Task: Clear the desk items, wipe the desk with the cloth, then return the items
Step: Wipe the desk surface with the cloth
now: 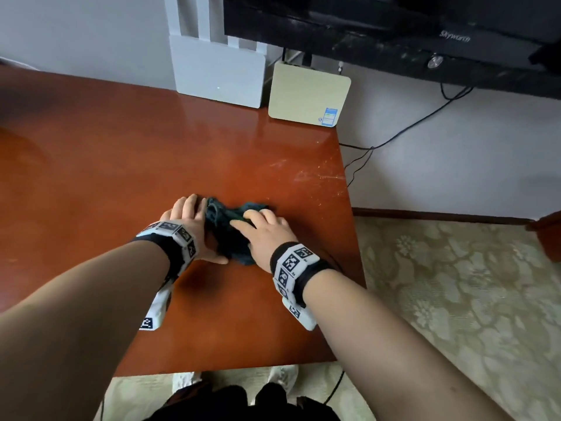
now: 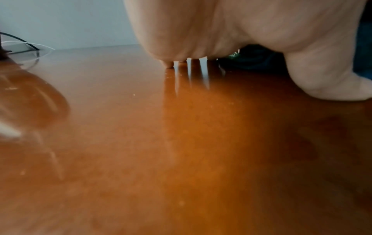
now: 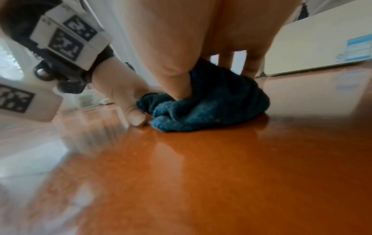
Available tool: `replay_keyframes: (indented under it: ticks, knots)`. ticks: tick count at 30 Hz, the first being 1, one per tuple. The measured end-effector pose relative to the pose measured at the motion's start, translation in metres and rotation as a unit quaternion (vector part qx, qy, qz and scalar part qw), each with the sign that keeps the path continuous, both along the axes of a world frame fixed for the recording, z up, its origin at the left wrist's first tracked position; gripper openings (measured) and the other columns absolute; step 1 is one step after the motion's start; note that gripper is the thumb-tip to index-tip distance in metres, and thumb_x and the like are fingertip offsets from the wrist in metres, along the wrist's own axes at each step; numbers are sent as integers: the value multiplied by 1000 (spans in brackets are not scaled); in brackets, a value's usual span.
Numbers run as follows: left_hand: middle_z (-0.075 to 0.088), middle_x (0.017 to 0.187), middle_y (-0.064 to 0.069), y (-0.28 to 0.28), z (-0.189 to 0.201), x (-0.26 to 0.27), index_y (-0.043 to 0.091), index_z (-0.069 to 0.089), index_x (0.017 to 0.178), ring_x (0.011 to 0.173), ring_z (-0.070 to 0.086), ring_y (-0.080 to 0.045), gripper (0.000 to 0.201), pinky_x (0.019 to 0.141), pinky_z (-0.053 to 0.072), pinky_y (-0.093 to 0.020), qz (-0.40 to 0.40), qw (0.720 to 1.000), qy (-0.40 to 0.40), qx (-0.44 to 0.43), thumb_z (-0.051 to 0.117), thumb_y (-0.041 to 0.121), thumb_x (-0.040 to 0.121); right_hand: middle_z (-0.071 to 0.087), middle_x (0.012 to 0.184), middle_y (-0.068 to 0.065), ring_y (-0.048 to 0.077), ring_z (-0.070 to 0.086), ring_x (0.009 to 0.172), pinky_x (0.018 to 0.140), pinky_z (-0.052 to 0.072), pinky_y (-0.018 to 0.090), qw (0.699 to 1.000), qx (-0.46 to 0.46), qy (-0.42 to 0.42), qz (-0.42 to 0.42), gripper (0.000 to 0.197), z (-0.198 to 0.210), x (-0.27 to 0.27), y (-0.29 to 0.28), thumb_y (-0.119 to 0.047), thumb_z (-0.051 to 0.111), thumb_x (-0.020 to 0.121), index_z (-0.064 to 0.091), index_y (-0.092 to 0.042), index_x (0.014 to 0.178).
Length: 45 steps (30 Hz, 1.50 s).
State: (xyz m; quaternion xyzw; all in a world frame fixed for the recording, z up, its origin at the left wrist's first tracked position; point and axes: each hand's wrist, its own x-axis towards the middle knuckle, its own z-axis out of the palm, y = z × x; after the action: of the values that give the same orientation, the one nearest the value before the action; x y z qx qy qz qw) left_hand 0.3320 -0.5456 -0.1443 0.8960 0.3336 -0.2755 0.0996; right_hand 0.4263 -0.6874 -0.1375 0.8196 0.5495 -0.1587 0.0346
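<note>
Two hands meet over a bunched dark teal cloth (image 1: pixel 233 229) that lies on the glossy reddish-brown tabletop (image 1: pixel 121 153), toward its near right part. The right hand (image 1: pixel 262 235) lies on top of the cloth, palm down, its grip bent over the fabric: in the right wrist view the thumb (image 3: pixel 177 82) digs into the folds and the fingers (image 3: pixel 252 63) come down behind the bundle, so the grip is clamped on the cloth. The left hand (image 1: pixel 189 221) stands just beside the cloth on its left, set on edge against the fabric. From the left wrist view its fingertips (image 2: pixel 170 64) touch the tabletop and its thumb (image 2: pixel 330 82) rests on the wood next to the dark fabric; the fingers reach downward, loosely apart, and whether any of them pinches the cloth cannot be told. The right wrist view shows the left thumb tip (image 3: pixel 138 118) flat on the surface, touching the cloth's edge.

At the far edge of the tabletop a white box (image 1: pixel 218 74) stands against the wall, and a flat beige box (image 1: pixel 306 94) with a blue label lies just to its right. A black television (image 1: pixel 425 31) hangs above, with thin black cables (image 1: pixel 394 138) trailing down the wall. Patterned floor (image 1: pixel 455 299) spreads to the right.
</note>
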Motion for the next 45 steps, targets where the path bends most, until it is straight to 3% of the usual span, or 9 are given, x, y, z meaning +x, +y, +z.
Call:
replay_keyframes:
  ticks: [5,10,17,21,27,31,35,40,45]
  knots:
    - [-15,156,-3,3,-1,0,17,-14,149,145,-13,-23,138,118,2,-40,-18,1000,14,3,65,79,54,24,149,1,29,25,132,104,32,40,983,-31,-21,-181,53,-3,61,-37,-14,39,95,25,-30,144]
    - [-23,155,-7,2,3,4,13,-23,146,145,-19,-27,136,118,-2,-41,-35,998,58,-5,59,80,60,31,141,16,37,34,128,105,34,42,891,-110,-19,-440,47,17,107,-90,-9,42,93,35,-14,139]
    - [-22,156,-7,4,7,4,14,-22,146,145,-17,-28,136,118,1,-41,-42,997,65,-7,57,82,59,49,136,14,32,48,123,102,37,35,879,137,163,-426,41,59,94,-58,-9,39,96,42,-8,137]
    - [-19,157,-6,6,10,2,15,-18,148,146,-12,-26,132,118,5,-42,-50,997,55,-9,57,80,62,52,132,15,34,52,120,98,47,46,736,254,389,-492,40,70,80,-33,-2,36,96,43,-10,135]
    - [8,153,-3,21,16,7,23,2,150,142,12,-26,109,114,25,-43,-41,999,1,2,54,75,70,20,154,9,32,33,135,108,34,42,876,87,137,-454,53,37,76,-34,-32,41,97,24,-24,146]
    - [-5,157,-4,20,10,20,22,-4,150,146,-9,-24,113,118,4,-41,-31,999,-23,-11,58,72,70,4,157,-1,29,8,143,111,28,45,956,-28,98,-275,65,16,56,-17,-46,44,93,10,-38,147]
    - [-18,157,-4,22,6,42,23,-12,149,144,-21,-25,123,118,-7,-43,-18,999,2,-30,64,71,66,20,148,6,32,29,129,93,42,42,971,-66,20,-231,49,6,57,-1,-33,46,95,28,-35,140]
    - [-27,154,-5,37,-3,56,28,-19,147,143,-25,-27,133,115,-10,-48,-12,999,11,-40,69,73,57,38,130,6,29,47,113,81,44,31,951,115,93,-273,34,31,84,7,-23,52,91,48,-24,125]
    - [-32,152,-6,41,-9,60,26,-25,145,142,-26,-30,136,115,-9,-51,-29,998,44,-35,64,78,56,24,151,2,26,18,141,112,25,41,988,75,62,-124,48,24,83,62,-37,47,93,37,-32,140]
